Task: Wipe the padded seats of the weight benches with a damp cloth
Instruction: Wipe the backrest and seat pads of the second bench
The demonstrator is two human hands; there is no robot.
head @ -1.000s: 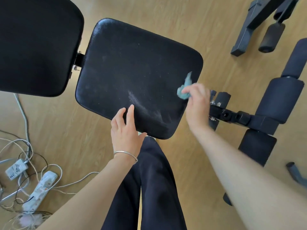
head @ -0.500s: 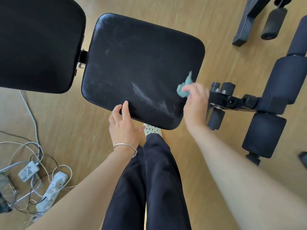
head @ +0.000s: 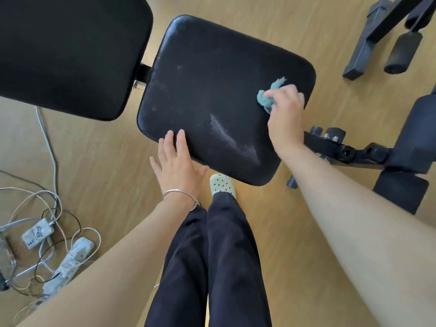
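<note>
A black padded seat (head: 212, 86) of a weight bench fills the middle of the view, with pale dusty streaks near its front edge. My right hand (head: 286, 119) grips a crumpled teal cloth (head: 267, 96) and presses it on the seat's right end. My left hand (head: 175, 161) lies flat with straight fingers, its fingertips on the seat's near left edge. The bench's black backrest pad (head: 66, 50) adjoins the seat at upper left.
The bench frame with foam leg rollers (head: 401, 187) stretches out to the right. Another bench's legs (head: 377, 41) stand at top right. Power strips and tangled cables (head: 59, 251) lie on the wooden floor at left. My legs and a pale clog (head: 221, 184) are below the seat.
My right hand has moved with the cloth from the seat's right edge further onto the pad. My left hand's fingers have straightened and slid toward the edge.
</note>
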